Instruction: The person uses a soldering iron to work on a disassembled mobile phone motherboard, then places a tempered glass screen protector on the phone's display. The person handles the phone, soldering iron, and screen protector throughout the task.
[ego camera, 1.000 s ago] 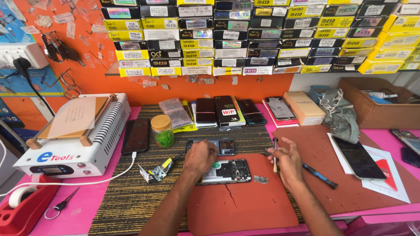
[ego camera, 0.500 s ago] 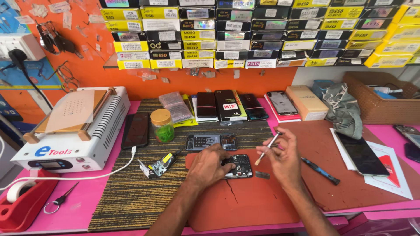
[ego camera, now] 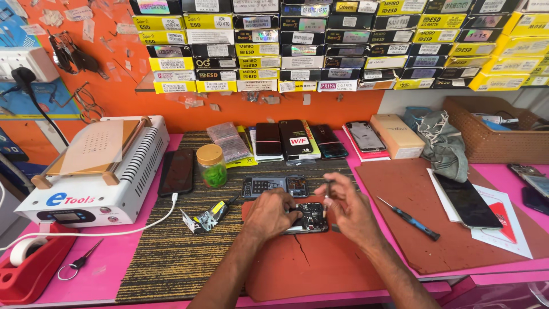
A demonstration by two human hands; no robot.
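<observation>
While the left hand [ego camera: 273, 213] presses down on the opened phone [ego camera: 306, 217], its fingers curled over the near edge and gripping it against the red mat [ego camera: 297, 269], the right hand [ego camera: 350, 209] hovers just beside the phone's right end, pinching a thin dark tool [ego camera: 327, 191] upright between thumb and fingertips. The phone lies face down with its back removed, circuit parts showing, directly between the two hands. Just beyond the left hand's knuckles sits a second stripped phone frame [ego camera: 275, 186] on the striped woven mat [ego camera: 171, 252]. To the left of the left hand lie a small yellow-and-black gadget [ego camera: 209, 216], a jar with green bits [ego camera: 211, 166] and a dark phone [ego camera: 177, 171]. To the right of the right hand, a screwdriver [ego camera: 409, 219] with a blue-and-black handle rests on a brown mat [ego camera: 446, 240], and farther right a dark phone on paper [ego camera: 466, 200]. Well out to the left stands a white heating machine [ego camera: 97, 171].
</observation>
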